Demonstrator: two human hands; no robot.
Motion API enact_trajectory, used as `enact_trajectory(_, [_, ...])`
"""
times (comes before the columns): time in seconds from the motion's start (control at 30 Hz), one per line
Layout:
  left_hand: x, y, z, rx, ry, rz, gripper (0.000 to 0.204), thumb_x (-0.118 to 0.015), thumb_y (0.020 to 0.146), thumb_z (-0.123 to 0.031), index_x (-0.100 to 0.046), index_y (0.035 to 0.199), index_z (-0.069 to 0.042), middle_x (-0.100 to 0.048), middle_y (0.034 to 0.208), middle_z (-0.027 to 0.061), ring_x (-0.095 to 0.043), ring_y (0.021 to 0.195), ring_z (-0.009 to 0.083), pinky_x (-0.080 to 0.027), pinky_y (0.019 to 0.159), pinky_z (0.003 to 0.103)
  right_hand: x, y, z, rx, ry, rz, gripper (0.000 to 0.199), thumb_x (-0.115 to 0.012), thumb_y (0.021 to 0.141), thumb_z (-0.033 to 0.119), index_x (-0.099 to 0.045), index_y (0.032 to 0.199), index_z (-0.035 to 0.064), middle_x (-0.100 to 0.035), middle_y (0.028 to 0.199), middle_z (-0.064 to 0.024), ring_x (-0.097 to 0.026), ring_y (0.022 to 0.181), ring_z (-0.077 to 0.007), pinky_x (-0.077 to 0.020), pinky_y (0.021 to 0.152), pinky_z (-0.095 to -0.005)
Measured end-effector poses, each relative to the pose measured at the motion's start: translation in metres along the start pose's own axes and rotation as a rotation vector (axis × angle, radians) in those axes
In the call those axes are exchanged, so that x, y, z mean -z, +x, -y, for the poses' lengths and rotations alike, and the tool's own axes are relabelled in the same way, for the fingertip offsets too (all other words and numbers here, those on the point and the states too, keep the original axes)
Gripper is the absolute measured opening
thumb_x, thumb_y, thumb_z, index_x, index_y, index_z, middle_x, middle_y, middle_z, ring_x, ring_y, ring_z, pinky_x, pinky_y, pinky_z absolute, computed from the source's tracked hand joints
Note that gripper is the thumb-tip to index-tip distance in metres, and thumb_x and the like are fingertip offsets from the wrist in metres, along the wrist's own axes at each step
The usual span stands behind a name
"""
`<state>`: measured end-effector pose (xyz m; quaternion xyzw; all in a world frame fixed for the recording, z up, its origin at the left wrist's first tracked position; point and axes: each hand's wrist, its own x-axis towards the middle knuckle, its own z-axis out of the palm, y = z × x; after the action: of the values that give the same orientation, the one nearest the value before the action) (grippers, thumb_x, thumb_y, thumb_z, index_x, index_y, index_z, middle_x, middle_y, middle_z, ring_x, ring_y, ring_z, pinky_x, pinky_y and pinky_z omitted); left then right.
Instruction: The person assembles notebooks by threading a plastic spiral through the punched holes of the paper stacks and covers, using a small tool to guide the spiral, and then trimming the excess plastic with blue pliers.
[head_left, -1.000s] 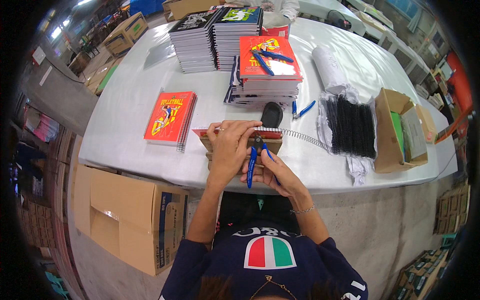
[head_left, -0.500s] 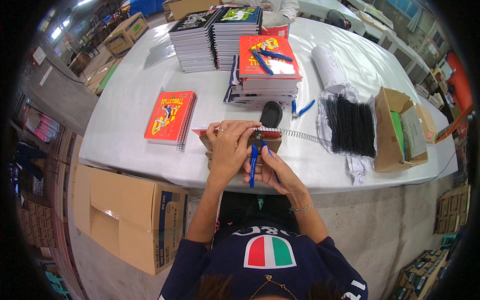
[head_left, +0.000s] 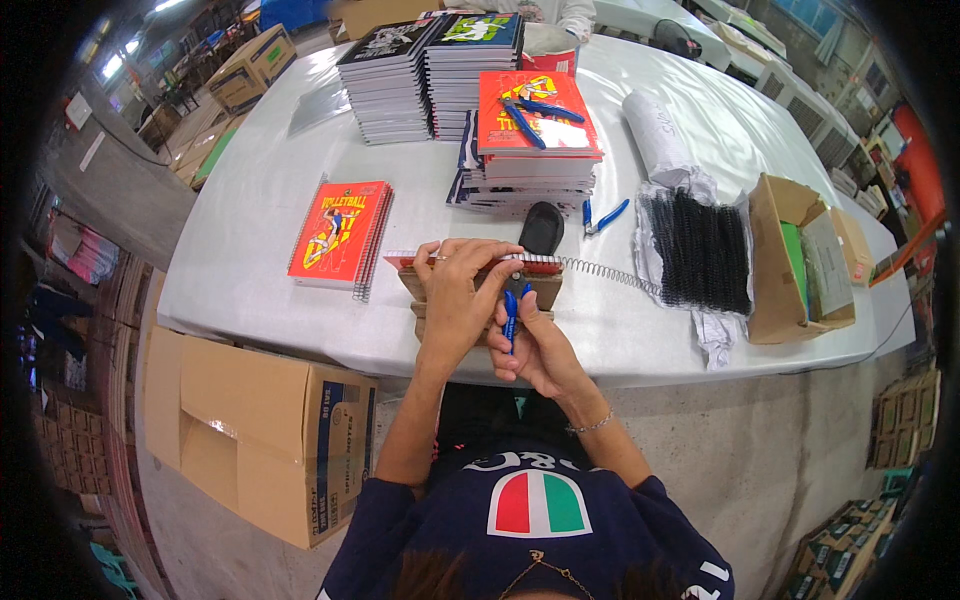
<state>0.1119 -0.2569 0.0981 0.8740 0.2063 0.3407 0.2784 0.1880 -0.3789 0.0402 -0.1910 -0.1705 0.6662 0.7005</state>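
Red-covered notebook on wooden block near tabletop front edge; spiral wire extending right. Left hand: fingers pinching notebook's edge. Right hand: fingers wrapped around blue-handled cutters. Farther right: black coils.

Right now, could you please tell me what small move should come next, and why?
Probably squeeze the blue cutters: the right hand holds their tip near the red notebook, the left hand steadies it, and wire coil trails rightward from it.
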Motion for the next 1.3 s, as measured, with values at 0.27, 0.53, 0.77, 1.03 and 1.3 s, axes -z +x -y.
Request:
enact_trajectory(0.27, [0.001, -0.002, 0.0, 0.009, 0.011, -0.03, 0.018, -0.066, 0.087, -0.029, -0.076, 0.096, -0.017, -0.072, 0.098, -0.0009, -0.056, 0.102, 0.0149, -0.02, 0.101, 0.041, -0.008, 0.003, -0.007, 0.069, -0.095, -0.076, 0.048, -0.041, 0.099, 0.056, -0.05, 0.102, 0.009, -0.049, 0.075, -0.0034, -0.049, 0.057, -0.0131, -0.0427, 0.052, -0.0259])
enact_trajectory(0.53, [-0.009, 0.001, 0.001, 0.003, 0.06, -0.05, 0.018, -0.064, 0.09, -0.028, -0.074, 0.097, -0.016, -0.071, 0.098, -0.0013, -0.058, 0.101, 0.0139, -0.022, 0.102, 0.04, 0.008, -0.016, 0.014, 0.095, -0.707, -0.219, 0.041, -0.051, 0.099, 0.046, -0.052, 0.099, 0.0056, -0.051, 0.073, -0.0069, -0.053, 0.06, -0.0176, -0.0467, 0.058, -0.0331])
enact_trajectory(0.77, [-0.006, 0.022, -0.034, -0.085, -0.067, -0.321, 0.018, -0.06, 0.095, -0.024, -0.072, 0.098, -0.012, -0.071, 0.096, 0.002, -0.06, 0.098, 0.0178, -0.032, 0.1, 0.036, 0.067, -0.079, 0.051, 0.275, -1.983, -0.99, 0.049, -0.069, 0.084, 0.043, -0.058, 0.115, 0.0054, -0.055, 0.102, -0.0176, -0.051, 0.092, -0.0341, -0.0409, 0.084, -0.0458])
enact_trajectory(1.03, [-0.123, 0.141, -0.221, -0.78, -0.39, -0.254, 0.03, -0.063, 0.086, -0.017, -0.069, 0.113, -0.009, -0.069, 0.107, 0.0059, -0.063, 0.101, 0.0231, -0.033, 0.1, 0.052, 0.102, -0.08, 0.05, 0.653, -2.083, -1.096, 0.049, -0.071, 0.081, 0.041, -0.058, 0.115, 0.0074, -0.05, 0.117, -0.0134, -0.045, 0.108, -0.0327, -0.0321, 0.099, -0.0475])
enact_trajectory(1.3, [-0.11, 0.126, -0.191, -0.705, -0.315, 0.059, 0.035, -0.066, 0.087, -0.028, -0.067, 0.118, -0.011, -0.062, 0.117, 0.0124, -0.057, 0.111, 0.0308, -0.035, 0.1, 0.045, 0.111, -0.066, 0.05, 0.784, -2.062, -1.147, 0.036, -0.068, 0.086, 0.023, -0.059, 0.117, 0.0056, -0.05, 0.122, -0.0181, -0.046, 0.112, -0.0372, -0.0356, 0.098, -0.0496])
